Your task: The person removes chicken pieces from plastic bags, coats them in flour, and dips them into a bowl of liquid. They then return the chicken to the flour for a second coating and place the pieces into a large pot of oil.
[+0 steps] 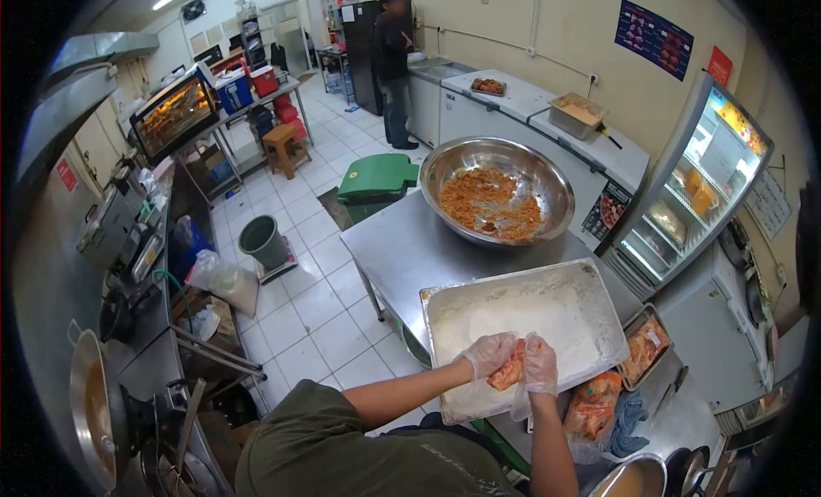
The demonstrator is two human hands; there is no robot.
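Both hands wear clear plastic gloves and meet over a large metal tray [470,313] dusted with white flour. Between them is a piece of raw, reddish marinated meat [508,370]. My left hand [490,357] is closed on its left side, and my right hand [539,365] grips it from the right. Behind the tray stands a wide steel bowl [436,176] with an orange-brown crumbly mix [487,202] in it. To the right of my right hand lie a plastic bag of marinated meat [592,407] and a smaller tray of meat [646,350].
A steel table [385,249] carries the tray and bowl. A blue cloth [629,422] and a knife [674,386] lie at the right. A green bin [375,177] and a grey bucket [264,243] stand on the floor. Another person [394,69] stands by the freezers.
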